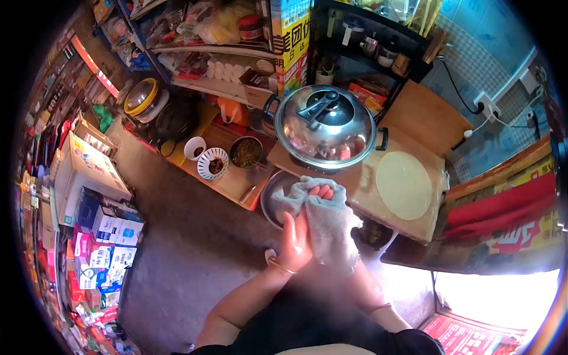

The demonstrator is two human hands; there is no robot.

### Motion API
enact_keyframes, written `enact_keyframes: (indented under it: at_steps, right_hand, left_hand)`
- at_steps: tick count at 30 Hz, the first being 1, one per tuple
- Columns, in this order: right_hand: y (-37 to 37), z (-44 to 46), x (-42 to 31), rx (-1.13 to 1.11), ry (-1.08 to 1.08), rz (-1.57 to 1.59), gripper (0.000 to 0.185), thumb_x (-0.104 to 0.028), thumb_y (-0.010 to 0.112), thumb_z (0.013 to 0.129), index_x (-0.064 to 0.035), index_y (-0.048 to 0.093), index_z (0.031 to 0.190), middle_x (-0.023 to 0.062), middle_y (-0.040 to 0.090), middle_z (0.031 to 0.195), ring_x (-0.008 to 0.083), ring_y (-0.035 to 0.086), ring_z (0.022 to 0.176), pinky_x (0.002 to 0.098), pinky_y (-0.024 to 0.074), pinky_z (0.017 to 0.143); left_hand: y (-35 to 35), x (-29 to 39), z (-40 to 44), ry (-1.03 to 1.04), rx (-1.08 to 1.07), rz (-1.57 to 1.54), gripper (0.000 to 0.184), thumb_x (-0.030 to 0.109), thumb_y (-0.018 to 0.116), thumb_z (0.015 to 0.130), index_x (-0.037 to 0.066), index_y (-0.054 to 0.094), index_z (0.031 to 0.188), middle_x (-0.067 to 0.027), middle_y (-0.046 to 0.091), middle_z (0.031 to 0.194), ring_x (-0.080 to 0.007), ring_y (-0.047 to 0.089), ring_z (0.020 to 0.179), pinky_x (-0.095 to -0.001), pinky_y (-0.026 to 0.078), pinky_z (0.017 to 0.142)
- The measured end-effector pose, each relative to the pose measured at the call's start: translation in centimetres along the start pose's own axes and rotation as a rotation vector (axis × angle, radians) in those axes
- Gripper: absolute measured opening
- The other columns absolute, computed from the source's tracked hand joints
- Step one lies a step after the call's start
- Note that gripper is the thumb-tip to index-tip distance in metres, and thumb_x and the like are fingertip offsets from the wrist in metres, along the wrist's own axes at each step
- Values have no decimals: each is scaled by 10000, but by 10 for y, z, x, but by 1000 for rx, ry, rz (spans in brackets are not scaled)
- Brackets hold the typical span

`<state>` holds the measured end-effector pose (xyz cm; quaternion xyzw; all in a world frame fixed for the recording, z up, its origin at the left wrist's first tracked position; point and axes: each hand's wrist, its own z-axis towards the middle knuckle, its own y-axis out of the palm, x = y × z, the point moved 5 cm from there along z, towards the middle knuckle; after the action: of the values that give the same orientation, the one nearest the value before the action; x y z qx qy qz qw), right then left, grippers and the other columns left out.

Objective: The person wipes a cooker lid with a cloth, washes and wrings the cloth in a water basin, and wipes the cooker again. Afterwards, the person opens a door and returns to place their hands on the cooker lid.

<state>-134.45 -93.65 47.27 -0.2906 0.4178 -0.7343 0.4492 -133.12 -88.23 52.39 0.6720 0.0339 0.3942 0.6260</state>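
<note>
A pale grey towel [332,222] is bunched between my two hands, in front of my body. My left hand [294,241] presses against its left side, thumb pointing up, with a thin bracelet at the wrist. The towel drapes over most of my right hand [362,281], so only the part near the wrist shows clearly. Several curled fingertips poke out of the cloth at the top; which hand they belong to is hard to tell. Just behind the towel is a metal basin [271,198], partly covered by it.
A lidded steel pan [325,133] stands on the counter ahead. Right of it, a flat round dough sheet [404,184] lies on a board. Left are a striped bowl [204,167], a white bowl [194,148] and a bowl of chopped food [247,152]. Stacked boxes [112,236] line the left.
</note>
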Motion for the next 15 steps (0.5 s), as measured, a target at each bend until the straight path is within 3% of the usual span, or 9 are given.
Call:
enact_keyframes:
  at_steps: [2,3,5,7,8,9,12,14,15]
  right_hand:
    - [-35,30,21,-421,701,1306,498,-405,349,938,-4,452,1214,184,538,1149,311,545,1017,345,429,890]
    - [-17,20,23,-144,704,1603,331,-301,413,948,-13,522,1071,151,597,978,246,598,828,320,495,752]
    - [15,1,33,-276,713,1518,275,-271,453,902,-38,529,1026,109,589,911,235,581,856,332,474,749]
    - [-50,30,27,-342,79,837,230,-254,510,820,-65,563,940,93,575,875,249,558,824,354,449,717]
    - [-83,41,24,-234,-168,536,209,-245,539,778,-79,580,898,85,568,857,256,546,809,365,437,701]
    - [-81,39,27,-178,-192,466,221,-245,539,782,-75,567,920,90,561,878,258,539,828,364,433,715]
    - [-56,28,45,-123,37,701,266,-243,540,791,-65,530,988,107,540,942,262,518,885,362,423,758]
    - [-34,16,55,-91,346,1166,301,-241,540,797,-57,504,1033,118,526,984,264,504,923,361,416,787]
    - [-30,15,59,-64,449,1378,320,-241,540,801,-54,492,1056,124,519,1005,266,497,942,360,413,801]
  left_hand:
    - [4,-3,-3,34,-19,331,925,695,222,840,-13,71,1416,-143,188,1466,-217,183,1356,-366,113,1107]
    - [2,-7,-4,23,-83,370,883,635,290,871,7,11,1424,-122,157,1474,-205,175,1353,-347,110,1099]
    - [-13,-16,-8,-20,-105,479,812,534,328,908,0,-3,1422,-130,130,1477,-205,146,1357,-326,95,1096]
    - [-5,-17,-7,-50,-127,638,744,334,413,950,-16,-52,1413,-160,84,1476,-216,115,1359,-301,88,1087]
    - [-1,-16,-7,-52,-124,639,744,334,413,950,-16,-52,1413,-160,84,1476,-216,115,1359,-301,88,1087]
    - [3,-16,-6,-32,-153,764,744,304,431,945,-20,-49,1413,-165,85,1475,-217,115,1359,-298,86,1087]
    - [4,-9,-8,9,-193,966,722,250,466,932,-22,4,1417,-169,130,1466,-233,151,1352,-313,167,1077]
    - [-4,-10,-14,-139,-358,1339,716,284,470,932,-52,51,1404,-163,211,1448,-255,229,1332,-330,224,1054]
    - [-5,-5,-19,-45,-344,1296,636,322,475,925,-26,206,1385,-182,364,1365,-271,345,1282,-357,312,1013]
